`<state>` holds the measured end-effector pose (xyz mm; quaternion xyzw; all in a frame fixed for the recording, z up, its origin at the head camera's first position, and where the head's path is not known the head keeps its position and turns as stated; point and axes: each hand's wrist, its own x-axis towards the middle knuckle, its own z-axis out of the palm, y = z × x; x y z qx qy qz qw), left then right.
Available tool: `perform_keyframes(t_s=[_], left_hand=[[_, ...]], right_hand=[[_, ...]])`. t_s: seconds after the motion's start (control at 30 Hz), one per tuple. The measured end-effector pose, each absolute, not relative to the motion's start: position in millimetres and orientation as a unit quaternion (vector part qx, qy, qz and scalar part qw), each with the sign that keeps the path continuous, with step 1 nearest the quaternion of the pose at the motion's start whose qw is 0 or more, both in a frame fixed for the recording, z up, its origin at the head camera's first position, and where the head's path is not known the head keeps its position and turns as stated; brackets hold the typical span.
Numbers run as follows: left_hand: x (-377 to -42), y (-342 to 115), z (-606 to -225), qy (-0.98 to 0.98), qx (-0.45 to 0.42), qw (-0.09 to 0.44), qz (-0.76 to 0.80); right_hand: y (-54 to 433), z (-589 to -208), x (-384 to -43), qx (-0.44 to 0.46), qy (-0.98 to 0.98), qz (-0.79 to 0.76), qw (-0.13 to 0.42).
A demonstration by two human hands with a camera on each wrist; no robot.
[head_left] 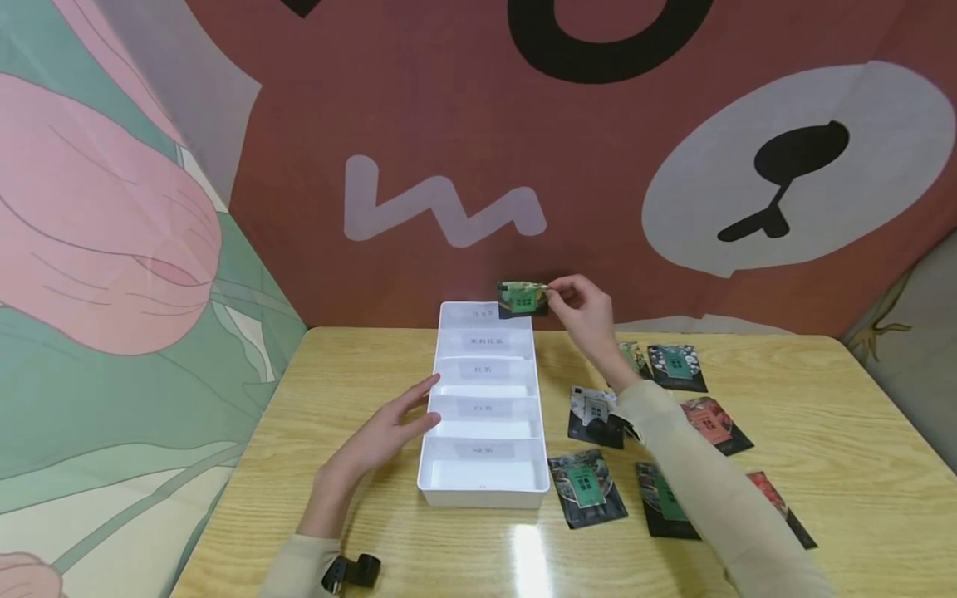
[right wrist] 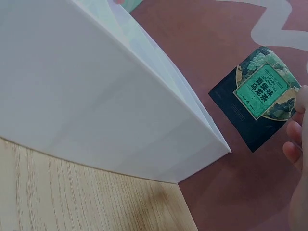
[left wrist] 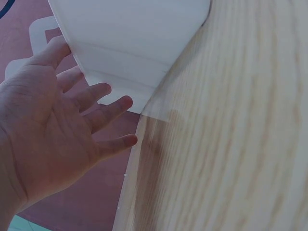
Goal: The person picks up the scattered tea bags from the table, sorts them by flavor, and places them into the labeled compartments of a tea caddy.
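Observation:
In the head view my right hand (head_left: 586,320) pinches a tea sachet (head_left: 523,299) by its edge, over the far end of a white divided box (head_left: 482,498). The right wrist view shows the sachet's green label, which reads grape oolong tea, on a dark packet (right wrist: 255,98). Labels with Chinese characters mark the box's compartments, and the held sachet overlaps the farthest one. At the box's left side is my left hand (head_left: 385,432), thumb and forefinger at the rim. Its fingers (left wrist: 113,113) are spread beside the box wall (left wrist: 130,43) in the left wrist view.
Several tea sachets lie on the wooden table (head_left: 381,531) right of the box, among them a green-labelled one (head_left: 586,488), a grey one (head_left: 594,415) and a red one (head_left: 714,423). My right forearm covers parts of some. A printed cloth (head_left: 419,100) hangs behind the table.

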<state>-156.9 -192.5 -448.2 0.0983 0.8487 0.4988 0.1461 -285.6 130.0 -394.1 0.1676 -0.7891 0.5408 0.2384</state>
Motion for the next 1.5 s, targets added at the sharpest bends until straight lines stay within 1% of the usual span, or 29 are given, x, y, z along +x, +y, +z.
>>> perform_keyframes(t_s=[0.13, 0.47, 0.63, 1.07, 1.5], left_hand=[[-157, -193, -449, 0.849, 0.097, 0.146, 0.498], [-157, -192, -449, 0.849, 0.098, 0.148, 0.497], [-158, -190, -450, 0.852, 0.094, 0.147, 0.494], [-159, -191, -450, 0.85, 0.097, 0.148, 0.495], [-159, -192, -449, 0.85, 0.101, 0.146, 0.496]], right_hand=[[126, -407, -299, 0.174, -0.784, 0.544, 0.242], [115, -421, -302, 0.18, -0.794, 0.533, 0.231], [115, -430, -304, 0.178, -0.81, 0.517, 0.21], [117, -442, -301, 0.176, -0.837, 0.501, 0.13], [119, -450, -303, 0.188, -0.831, 0.516, 0.087]])
